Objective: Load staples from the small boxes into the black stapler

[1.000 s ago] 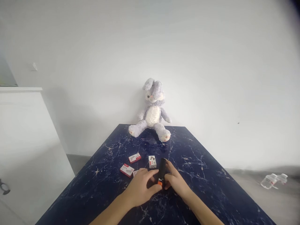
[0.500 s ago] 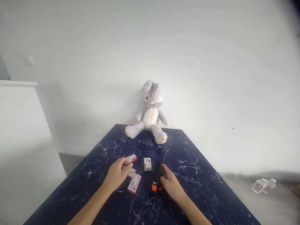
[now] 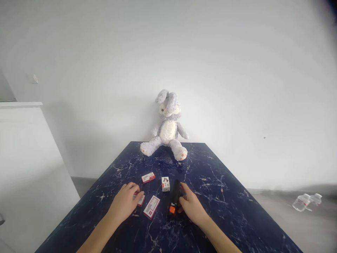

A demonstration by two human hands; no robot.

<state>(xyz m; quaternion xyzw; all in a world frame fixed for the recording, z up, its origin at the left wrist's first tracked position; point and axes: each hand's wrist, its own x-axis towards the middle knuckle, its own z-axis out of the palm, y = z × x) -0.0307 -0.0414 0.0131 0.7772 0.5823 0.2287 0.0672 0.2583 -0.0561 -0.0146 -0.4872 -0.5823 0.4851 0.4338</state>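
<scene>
My left hand (image 3: 125, 200) is closed on a small red-and-white staple box (image 3: 141, 201), most of it hidden under the fingers. Another such box (image 3: 148, 177) lies a little beyond that hand, turned at a slant. Between my two hands a longer flat staple box (image 3: 152, 206) rests on the table. A small white box with a dark picture on top (image 3: 165, 183) stands farther back in the middle. On the right, my right hand (image 3: 191, 205) has its thumb and fingers against the side of a black stapler (image 3: 174, 196) with an orange end.
A plush rabbit (image 3: 168, 130) sits at the far edge of the dark blue marbled table (image 3: 218, 211), against the pale wall. A white cabinet (image 3: 31, 168) stands at the left. Clear plastic bottles (image 3: 302, 202) lie on the floor to the right.
My left hand has let go of the far staple box and moved nearer, taking hold of another one, which has shifted left. My right hand stays at the stapler. The view has tilted slightly.
</scene>
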